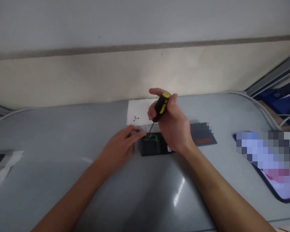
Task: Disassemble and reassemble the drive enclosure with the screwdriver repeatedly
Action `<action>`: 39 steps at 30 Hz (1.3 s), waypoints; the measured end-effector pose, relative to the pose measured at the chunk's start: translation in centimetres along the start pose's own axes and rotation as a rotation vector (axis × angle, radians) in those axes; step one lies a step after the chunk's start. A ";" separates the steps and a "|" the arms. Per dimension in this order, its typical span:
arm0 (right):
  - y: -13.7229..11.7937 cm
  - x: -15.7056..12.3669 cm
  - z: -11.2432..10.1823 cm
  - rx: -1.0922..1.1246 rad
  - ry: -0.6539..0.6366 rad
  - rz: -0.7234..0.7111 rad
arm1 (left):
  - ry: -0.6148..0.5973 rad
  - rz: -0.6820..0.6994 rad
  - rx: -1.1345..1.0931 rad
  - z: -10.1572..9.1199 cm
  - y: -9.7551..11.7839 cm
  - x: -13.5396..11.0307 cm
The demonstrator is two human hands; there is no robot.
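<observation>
My right hand (175,124) is wrapped round a black and yellow screwdriver (160,108), its shaft slanting down to the left. The tip meets the upper left part of a green circuit board (157,139) set in a flat black case. My left hand (119,146) is closed at the case's left end, with a fingertip beside the screwdriver tip. My right hand hides the board's right part. On a white paper (142,108) behind the board lie several tiny dark pieces (135,118) that look like screws.
A dark grey flat piece (200,133) with a reddish label lies right of the board. Farther right is a tablet-like device (268,164) with a blurred screen. White cables (263,108) run along the right edge. A dark object with a pale border (4,167) is at far left.
</observation>
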State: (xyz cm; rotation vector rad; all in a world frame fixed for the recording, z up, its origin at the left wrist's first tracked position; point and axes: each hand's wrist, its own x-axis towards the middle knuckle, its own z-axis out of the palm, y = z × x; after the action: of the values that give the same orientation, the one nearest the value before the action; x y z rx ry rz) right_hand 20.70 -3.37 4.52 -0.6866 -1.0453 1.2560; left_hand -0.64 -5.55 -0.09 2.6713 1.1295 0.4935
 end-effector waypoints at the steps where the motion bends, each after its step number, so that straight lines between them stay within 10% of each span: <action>1: 0.0 0.0 0.1 0.001 0.014 0.006 | -0.003 -0.005 -0.001 0.0 -0.1 -0.1; 39: -0.4 -0.8 1.4 0.190 0.067 0.011 | 0.050 0.033 -0.038 0.3 0.1 -0.4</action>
State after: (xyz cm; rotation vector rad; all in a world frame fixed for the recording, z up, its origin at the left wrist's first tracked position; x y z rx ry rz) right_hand 19.61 -4.38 5.28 -0.5847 -0.8554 1.3133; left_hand -0.77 -5.94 -0.47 2.6630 1.0806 0.5847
